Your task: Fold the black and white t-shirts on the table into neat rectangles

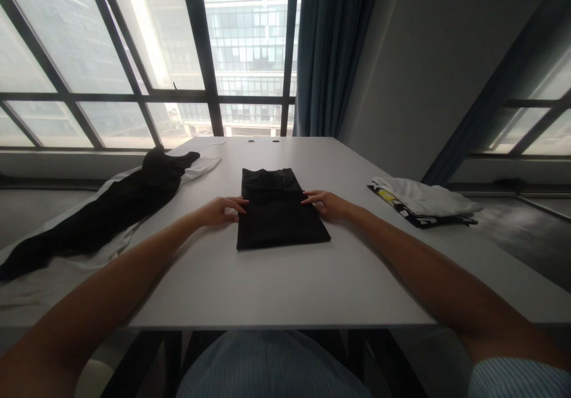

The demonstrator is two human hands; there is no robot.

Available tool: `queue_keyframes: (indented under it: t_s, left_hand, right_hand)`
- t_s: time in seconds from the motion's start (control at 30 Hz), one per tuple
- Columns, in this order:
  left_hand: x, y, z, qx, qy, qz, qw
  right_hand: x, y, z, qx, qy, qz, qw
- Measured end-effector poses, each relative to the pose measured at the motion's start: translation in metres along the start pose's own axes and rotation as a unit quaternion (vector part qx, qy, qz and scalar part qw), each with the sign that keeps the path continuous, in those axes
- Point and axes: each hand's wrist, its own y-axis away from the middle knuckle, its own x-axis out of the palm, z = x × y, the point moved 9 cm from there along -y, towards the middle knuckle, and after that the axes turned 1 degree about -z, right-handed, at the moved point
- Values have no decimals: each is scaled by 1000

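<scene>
A black garment (pixel 279 219) lies folded into a neat, roughly rectangular stack on the white table, with a slightly rumpled band across its far end. At its left edge is my left hand (pixel 222 210), its fingertips closed on the cloth. My right hand (pixel 329 205) holds the opposite edge in the same way, fingers over the fabric. The undersides of both hands are hidden, so the thumbs are hard to make out. The garment rests flat on the surface between the two hands.
On the left of the white table (pixel 276 291), a long black garment (pixel 116 213) lies spread over white cloth (pixel 200 169). To the right sits a folded pile with a white garment (pixel 423 196) on top of a black, yellow-marked one. Windows and a blue curtain (pixel 332 53) stand behind.
</scene>
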Motion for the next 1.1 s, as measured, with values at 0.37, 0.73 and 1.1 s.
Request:
queue_keyframes:
  t_s: [0.37,0.73,1.1]
  left_hand:
    - [9,-2,-33,48,-34,-42,997]
    - [-2,-4,-23,-111,277,-74,952]
    - [16,10,30,-313,354,-121,873]
  right_hand:
    - [1,0,31,-64,-28,-33,997]
    - [-11,-5,34,20,-229,-63,971]
    - [20,-9,-6,170,-234,-87,953]
